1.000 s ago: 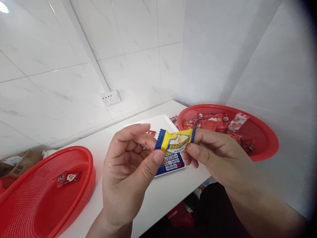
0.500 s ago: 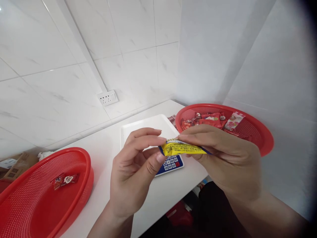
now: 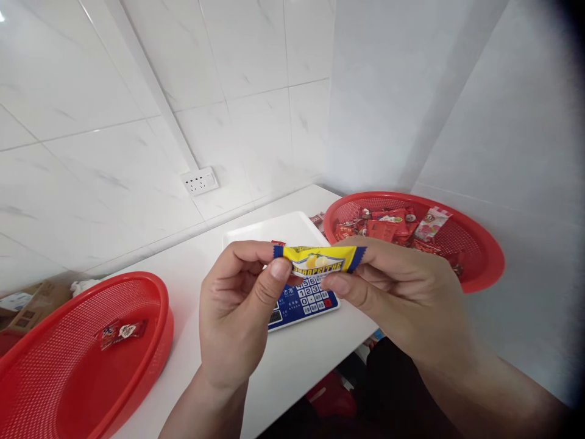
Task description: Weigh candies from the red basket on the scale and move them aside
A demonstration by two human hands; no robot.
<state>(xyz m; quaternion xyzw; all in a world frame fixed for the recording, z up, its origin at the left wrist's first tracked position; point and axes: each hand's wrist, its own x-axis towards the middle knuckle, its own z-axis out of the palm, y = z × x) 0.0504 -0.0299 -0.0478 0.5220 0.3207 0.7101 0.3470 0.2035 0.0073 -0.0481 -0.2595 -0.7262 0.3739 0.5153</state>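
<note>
Both my hands hold a yellow candy wrapper with blue serrated ends (image 3: 317, 260) in the air above a white scale. My left hand (image 3: 235, 311) pinches its left end between thumb and forefinger. My right hand (image 3: 402, 292) pinches the right end. The wrapper's printed face is turned toward me. Under it lies the white weighing scale (image 3: 265, 235) with a blue keypad (image 3: 304, 300). Part of the scale's plate is hidden by my fingers.
A red mesh basket (image 3: 475, 271) at the right holds several red-wrapped candies (image 3: 388, 224). Another red basket (image 3: 150, 347) at the left holds one red candy (image 3: 121, 332). A wall socket (image 3: 198, 180) sits on the tiled wall. Cardboard boxes (image 3: 27, 302) lie far left.
The wrapper was turned edge-on half a second ago and now faces me again. My left thumb and forefinger have closed on its left end. More of the keypad shows.
</note>
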